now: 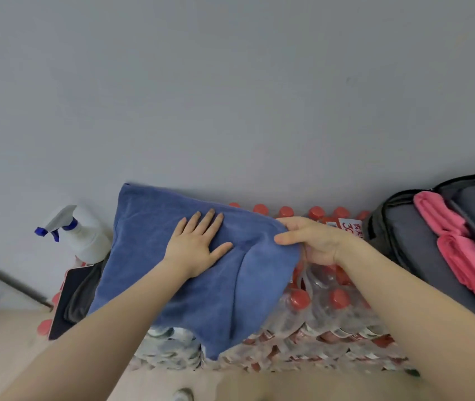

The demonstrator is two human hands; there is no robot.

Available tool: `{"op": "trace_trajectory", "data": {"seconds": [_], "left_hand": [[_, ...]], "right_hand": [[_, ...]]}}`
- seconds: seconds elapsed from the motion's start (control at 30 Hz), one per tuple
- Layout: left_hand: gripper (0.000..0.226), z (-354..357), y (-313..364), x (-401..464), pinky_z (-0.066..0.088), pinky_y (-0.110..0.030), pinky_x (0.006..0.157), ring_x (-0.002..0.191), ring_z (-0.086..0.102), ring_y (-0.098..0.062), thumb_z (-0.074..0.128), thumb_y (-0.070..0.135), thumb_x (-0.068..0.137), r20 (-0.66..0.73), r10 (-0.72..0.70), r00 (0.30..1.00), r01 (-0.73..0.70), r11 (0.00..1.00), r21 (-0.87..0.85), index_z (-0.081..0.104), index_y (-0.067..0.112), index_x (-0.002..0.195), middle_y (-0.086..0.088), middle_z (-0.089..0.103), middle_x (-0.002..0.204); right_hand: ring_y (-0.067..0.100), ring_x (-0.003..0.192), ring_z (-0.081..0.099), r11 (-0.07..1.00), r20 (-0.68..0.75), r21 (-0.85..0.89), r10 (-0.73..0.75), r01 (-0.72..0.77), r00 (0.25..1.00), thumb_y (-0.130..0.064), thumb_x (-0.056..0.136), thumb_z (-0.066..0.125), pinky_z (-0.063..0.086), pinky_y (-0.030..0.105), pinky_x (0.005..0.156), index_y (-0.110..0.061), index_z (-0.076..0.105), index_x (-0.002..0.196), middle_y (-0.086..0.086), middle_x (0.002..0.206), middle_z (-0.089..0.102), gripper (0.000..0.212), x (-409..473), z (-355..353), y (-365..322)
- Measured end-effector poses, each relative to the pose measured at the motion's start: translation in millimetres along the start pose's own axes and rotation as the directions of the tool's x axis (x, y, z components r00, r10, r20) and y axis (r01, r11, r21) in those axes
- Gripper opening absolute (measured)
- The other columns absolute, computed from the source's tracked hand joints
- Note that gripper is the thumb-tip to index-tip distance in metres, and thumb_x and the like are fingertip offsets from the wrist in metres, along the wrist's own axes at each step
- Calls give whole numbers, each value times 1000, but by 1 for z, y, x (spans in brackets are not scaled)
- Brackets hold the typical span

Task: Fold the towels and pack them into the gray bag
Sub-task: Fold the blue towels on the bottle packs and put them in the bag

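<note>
The blue towel (pixel 172 264) lies spread over shrink-wrapped packs of red-capped water bottles (pixel 332 311), its far edge against the gray wall (pixel 230 82) and its near corner hanging off the front of the packs. The left hand (pixel 195 247) lies flat and wide open on the towel's middle, fingers spread, pressing it down. The right hand (pixel 311 241) pinches the towel's right corner between thumb and fingers, lifted slightly off the bottles, so a ridge of slack runs down the cloth just right of the left hand.

The main risk is a crooked fold. The bottle caps make a lumpy, yielding bed rather than a flat surface, so when the pinched corner is carried across, the cloth may drag and skew under the left palm, and the edges would not meet. The overhanging near corner adds pull; if the left hand lifts too soon, the towel's weight could slide it forward off the packs toward the floor.

Left of the towel, touching or nearly so, stand a white spray bottle (pixel 82 235) and a dark flat item I cannot identify; a wide sweep leftward could knock the bottle over.

Right of the towel, well apart, the gray bag (pixel 421 256) lies open with folded pink towels (pixel 462 256) inside. A loosely folded blue one may snag its zipper edge or come undone on the way in.
</note>
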State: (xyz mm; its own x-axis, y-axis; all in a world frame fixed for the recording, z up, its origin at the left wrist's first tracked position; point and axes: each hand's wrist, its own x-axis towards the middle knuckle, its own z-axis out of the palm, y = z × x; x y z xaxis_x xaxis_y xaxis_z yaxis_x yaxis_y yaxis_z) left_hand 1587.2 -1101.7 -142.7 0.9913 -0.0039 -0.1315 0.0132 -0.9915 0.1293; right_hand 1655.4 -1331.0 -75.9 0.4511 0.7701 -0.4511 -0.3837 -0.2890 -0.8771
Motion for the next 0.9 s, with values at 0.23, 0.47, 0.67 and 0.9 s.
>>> {"op": "trace_trajectory", "data": {"seconds": [0.23, 0.47, 0.67, 0.9], "left_hand": [[95, 5, 38, 1, 1, -43, 117, 145, 3, -22, -9, 75, 58, -12, -70, 998, 68, 994, -88, -10, 35, 145, 8, -4, 157], [98, 8, 55, -1, -3, -45, 117, 145, 0, -24, -10, 77, 56, 21, -118, 993, 119, 991, -53, -11, 36, 145, 4, -8, 157], [82, 0, 43, -15, -2, -37, 116, 145, -1, -20, 4, 71, 77, -10, -97, 995, 95, 988, -122, -4, 30, 147, 1, -6, 157], [53, -15, -36, -52, 14, -33, 115, 142, 19, -21, 31, 41, 97, -226, -346, 911, 225, 874, -431, 33, 13, 141, -6, 24, 153]], "right_hand": [[14, 70, 66, 981, -150, -151, 99, -121, 984, -14, 64, 74, 52, 26, 65, -16, 69, 85, 3, 82, 70, 22, -60, -56, -23], [26, 102, 59, 418, -572, -801, -329, -427, 751, -18, 90, 54, 43, 29, 80, -11, 66, 100, 10, 109, 66, 17, -52, -76, -31], [32, 117, 49, 225, -513, -856, -268, -465, 815, -25, 91, 50, 41, 40, 93, -10, 53, 118, 13, 124, 53, 31, -3, -35, 0], [21, 120, 46, 357, -119, -933, -440, 52, 890, -21, 93, 48, 36, 29, 101, -13, 49, 128, 6, 131, 48, 36, 86, 60, -35]]}}
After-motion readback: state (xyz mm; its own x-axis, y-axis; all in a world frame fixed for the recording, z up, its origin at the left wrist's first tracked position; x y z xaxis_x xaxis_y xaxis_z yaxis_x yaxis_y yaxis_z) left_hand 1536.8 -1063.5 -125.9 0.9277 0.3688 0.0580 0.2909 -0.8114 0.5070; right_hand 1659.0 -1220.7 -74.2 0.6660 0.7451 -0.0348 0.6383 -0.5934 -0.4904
